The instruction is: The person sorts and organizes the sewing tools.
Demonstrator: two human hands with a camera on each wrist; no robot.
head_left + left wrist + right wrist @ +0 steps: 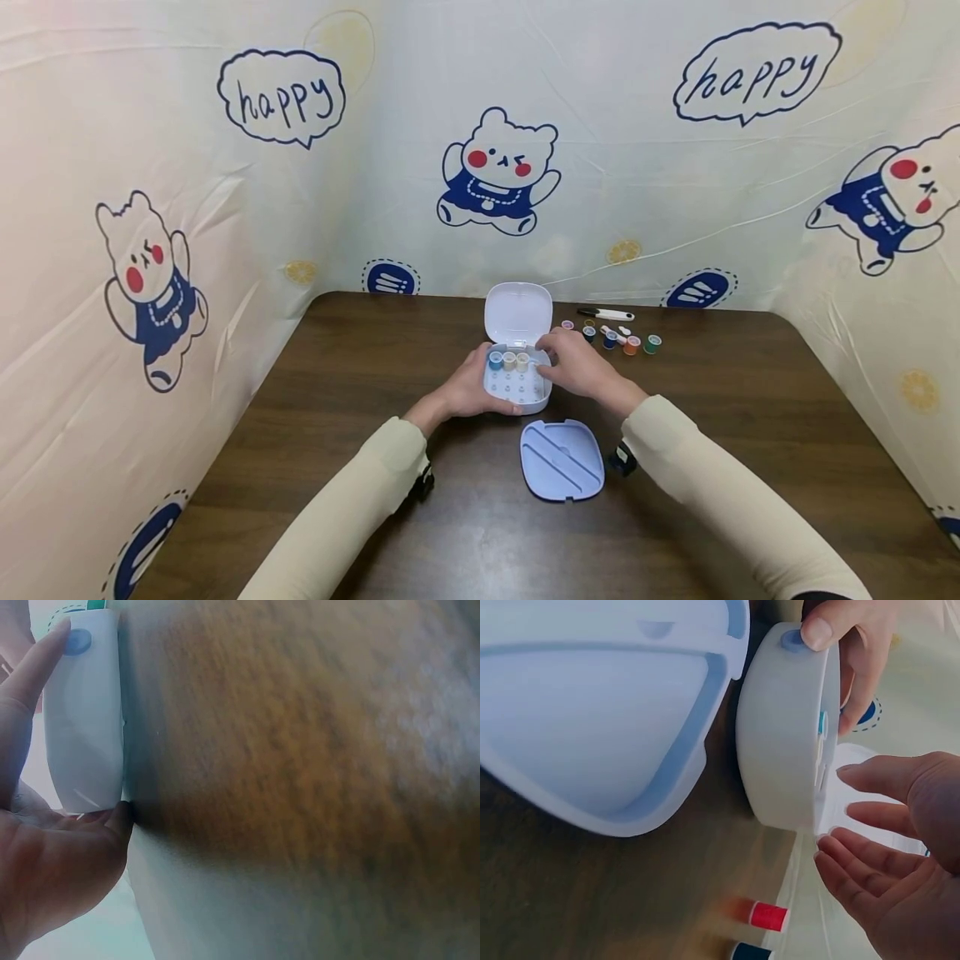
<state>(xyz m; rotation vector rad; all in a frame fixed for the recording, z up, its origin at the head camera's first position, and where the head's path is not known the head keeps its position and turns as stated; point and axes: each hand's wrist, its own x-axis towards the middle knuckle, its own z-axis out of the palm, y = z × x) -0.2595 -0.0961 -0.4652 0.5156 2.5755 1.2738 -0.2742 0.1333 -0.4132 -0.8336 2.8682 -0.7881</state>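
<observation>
A white sewing box [536, 407] stands with its lid [518, 310] raised at the back. My left hand [471, 387] grips it by the left side, the thumb over the blue front button [793, 640]. Along the box's back row sit a blue thread spool [496, 362] and two cream ones, the nearer to the middle being this spool [509, 362]; rows of small pegs show in front. At the box's right side is my right hand [577, 364], fingers reaching over the rim. In the right wrist view its thumb and fingers are spread, with nothing seen between them.
A pale blue tray [549, 477] with slanted ridges lies in front of the box. To the right are several loose spools, among them an orange one [632, 345] and a green one [653, 343], plus a white-handled tool [617, 315]. Printed cloth hangs behind the table.
</observation>
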